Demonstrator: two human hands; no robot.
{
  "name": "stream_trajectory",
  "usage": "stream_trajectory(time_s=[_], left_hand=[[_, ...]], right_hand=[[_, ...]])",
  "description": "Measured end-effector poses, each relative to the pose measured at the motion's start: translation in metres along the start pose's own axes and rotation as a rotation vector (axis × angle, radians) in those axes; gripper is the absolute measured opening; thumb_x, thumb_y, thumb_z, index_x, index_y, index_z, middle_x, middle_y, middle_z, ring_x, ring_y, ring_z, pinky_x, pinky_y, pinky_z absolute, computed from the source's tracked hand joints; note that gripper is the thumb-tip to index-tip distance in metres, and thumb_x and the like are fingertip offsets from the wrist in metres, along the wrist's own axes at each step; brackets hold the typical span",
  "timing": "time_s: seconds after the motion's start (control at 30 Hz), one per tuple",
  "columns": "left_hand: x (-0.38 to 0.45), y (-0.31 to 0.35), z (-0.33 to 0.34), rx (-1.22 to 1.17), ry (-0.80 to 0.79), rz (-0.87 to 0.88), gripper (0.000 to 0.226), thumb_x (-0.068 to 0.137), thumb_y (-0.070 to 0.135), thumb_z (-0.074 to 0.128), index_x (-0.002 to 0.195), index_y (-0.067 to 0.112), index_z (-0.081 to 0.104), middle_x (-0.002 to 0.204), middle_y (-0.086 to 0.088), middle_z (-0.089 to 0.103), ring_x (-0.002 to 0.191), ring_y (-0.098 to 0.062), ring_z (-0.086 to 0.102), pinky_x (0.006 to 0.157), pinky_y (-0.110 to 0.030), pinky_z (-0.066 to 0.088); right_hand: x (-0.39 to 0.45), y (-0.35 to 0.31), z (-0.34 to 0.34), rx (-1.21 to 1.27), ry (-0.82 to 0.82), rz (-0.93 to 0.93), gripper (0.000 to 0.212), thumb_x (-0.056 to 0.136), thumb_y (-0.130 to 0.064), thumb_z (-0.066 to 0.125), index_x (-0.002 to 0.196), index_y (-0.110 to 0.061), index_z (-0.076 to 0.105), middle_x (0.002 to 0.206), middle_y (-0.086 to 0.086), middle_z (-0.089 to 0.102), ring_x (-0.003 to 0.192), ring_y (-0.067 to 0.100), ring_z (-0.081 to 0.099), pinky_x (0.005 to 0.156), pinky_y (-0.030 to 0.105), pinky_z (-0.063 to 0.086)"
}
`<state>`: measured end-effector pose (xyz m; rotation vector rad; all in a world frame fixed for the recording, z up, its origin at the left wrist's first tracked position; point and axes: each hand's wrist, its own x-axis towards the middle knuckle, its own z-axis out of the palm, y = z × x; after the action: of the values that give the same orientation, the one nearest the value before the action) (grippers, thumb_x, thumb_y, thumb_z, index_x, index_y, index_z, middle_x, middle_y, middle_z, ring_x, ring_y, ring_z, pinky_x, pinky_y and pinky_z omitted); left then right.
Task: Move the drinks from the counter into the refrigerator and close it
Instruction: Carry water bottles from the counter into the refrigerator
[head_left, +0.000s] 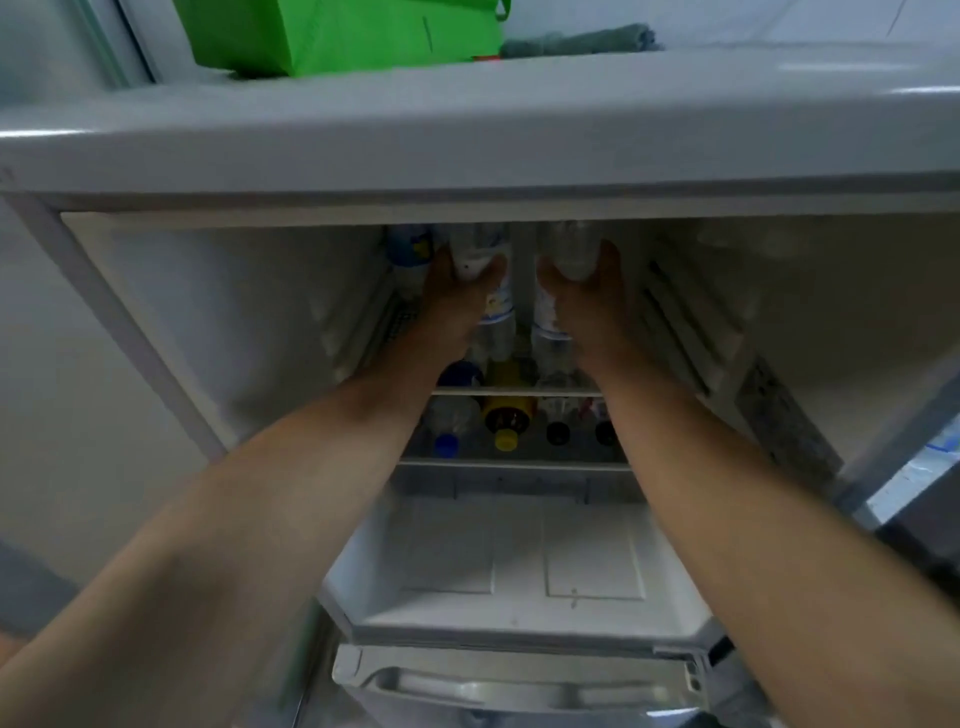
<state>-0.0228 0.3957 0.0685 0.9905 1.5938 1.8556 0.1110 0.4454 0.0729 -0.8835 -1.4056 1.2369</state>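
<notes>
Two bare forearms reach into the open white refrigerator (218, 291). The left hand (457, 296) has its grip closed around a clear plastic bottle (475, 249); the right hand (587, 301) likewise grips a second clear bottle (571, 249). Both bottles sit at upper-shelf level. On the shelf below stand capped bottles, among them a yellow-capped bottle (506, 421).

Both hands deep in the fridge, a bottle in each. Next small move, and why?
Probably set both down and let go. The left hand grips one clear plastic bottle and the right hand another clear plastic bottle, both already inside the open white refrigerator at the top shelf, beside bottles stored there. Whether they rest on the shelf yet is unclear.
</notes>
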Motion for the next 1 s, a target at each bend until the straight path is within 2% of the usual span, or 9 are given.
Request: stream_trajectory(time_s=[0.1, 0.23, 0.33, 0.4, 0.53, 0.6, 0.67, 0.73, 1.0], left_hand=[[0.023, -0.012, 0.001, 0.100, -0.034, 0.016, 0.069, 0.091, 0.024, 0.069, 0.150, 0.012, 0.034, 0.150, -0.006, 0.045, 0.132, -0.020, 0.048, 0.109, -0.035, 0.042], [0.047, -0.023, 0.003, 0.191, 0.014, 0.069, 0.078, 0.091, 0.027, 0.069, 0.153, 0.012, 0.025, 0.154, -0.007, 0.038, 0.125, -0.008, 0.042, 0.102, -0.022, 0.038], [0.063, -0.027, 0.004, 0.247, 0.001, 0.051, 0.088, 0.090, 0.036, 0.068, 0.156, 0.015, 0.015, 0.161, -0.007, 0.025, 0.143, -0.023, 0.033, 0.112, -0.031, 0.034], [0.073, -0.029, 0.005, 0.260, -0.011, 0.029, 0.092, 0.090, 0.040, 0.067, 0.157, 0.017, 0.008, 0.164, -0.005, 0.017, 0.146, -0.024, 0.027, 0.117, -0.035, 0.029], [0.076, -0.034, 0.010, 0.265, -0.001, 0.029, 0.094, 0.090, 0.042, 0.067, 0.157, 0.017, 0.007, 0.164, -0.004, 0.013, 0.148, -0.023, 0.023, 0.117, -0.032, 0.027], [0.068, -0.041, 0.007, 0.309, -0.052, 0.079, 0.092, 0.087, 0.033, 0.074, 0.156, 0.016, 0.016, 0.161, -0.005, 0.025, 0.143, -0.021, 0.032, 0.111, -0.026, 0.030], [0.061, -0.049, 0.002, 0.463, -0.122, 0.114, 0.087, 0.083, 0.029, 0.079, 0.152, 0.018, 0.028, 0.154, -0.007, 0.039, 0.136, -0.022, 0.043, 0.112, -0.035, 0.037], [0.058, -0.053, -0.003, 0.649, -0.130, 0.104, 0.082, 0.084, 0.035, 0.077, 0.151, 0.020, 0.033, 0.152, -0.007, 0.043, 0.135, -0.026, 0.046, 0.111, -0.040, 0.041], [0.067, -0.052, 0.008, 0.691, -0.035, 0.061, 0.073, 0.085, 0.040, 0.075, 0.146, 0.015, 0.042, 0.147, -0.011, 0.050, 0.129, -0.027, 0.052, 0.107, -0.036, 0.044]], right_hand=[[0.022, 0.007, 0.009, -0.017, 0.037, 0.009, 0.079, 0.090, -0.026, 0.071, 0.154, -0.019, 0.025, 0.148, 0.010, 0.046, 0.126, 0.027, 0.053, 0.098, 0.039, 0.053], [0.048, 0.019, 0.022, 0.007, 0.067, -0.052, 0.077, 0.090, -0.022, 0.072, 0.151, -0.016, 0.027, 0.129, -0.001, 0.050, 0.108, 0.012, 0.050, 0.059, -0.002, 0.042], [0.062, 0.027, 0.032, 0.003, 0.021, -0.082, 0.083, 0.089, -0.026, 0.074, 0.154, -0.017, 0.023, 0.136, 0.003, 0.048, 0.109, 0.010, 0.044, 0.050, -0.008, 0.034], [0.071, 0.033, 0.037, 0.013, 0.011, -0.097, 0.084, 0.088, -0.027, 0.074, 0.154, -0.016, 0.022, 0.144, 0.008, 0.047, 0.115, 0.014, 0.048, 0.062, -0.005, 0.038], [0.072, 0.036, 0.035, -0.041, -0.019, -0.107, 0.089, 0.084, -0.030, 0.078, 0.154, -0.017, 0.023, 0.150, 0.011, 0.043, 0.131, 0.026, 0.048, 0.090, 0.022, 0.043], [0.066, 0.043, 0.026, -0.109, -0.081, -0.059, 0.092, 0.079, -0.032, 0.083, 0.150, -0.016, 0.029, 0.145, 0.011, 0.049, 0.128, 0.026, 0.052, 0.093, 0.029, 0.048], [0.061, 0.052, 0.016, -0.432, -0.098, 0.003, 0.087, 0.077, -0.045, 0.081, 0.145, -0.016, 0.035, 0.139, 0.013, 0.051, 0.125, 0.032, 0.052, 0.099, 0.038, 0.048], [0.056, 0.058, 0.011, -0.714, -0.069, 0.005, 0.081, 0.077, -0.059, 0.073, 0.138, -0.017, 0.042, 0.132, 0.015, 0.051, 0.120, 0.035, 0.052, 0.093, 0.036, 0.048], [0.068, 0.059, 0.025, -0.493, -0.039, 0.010, 0.062, 0.082, -0.041, 0.077, 0.129, -0.013, 0.048, 0.127, 0.010, 0.062, 0.109, 0.028, 0.062, 0.075, 0.026, 0.044]])
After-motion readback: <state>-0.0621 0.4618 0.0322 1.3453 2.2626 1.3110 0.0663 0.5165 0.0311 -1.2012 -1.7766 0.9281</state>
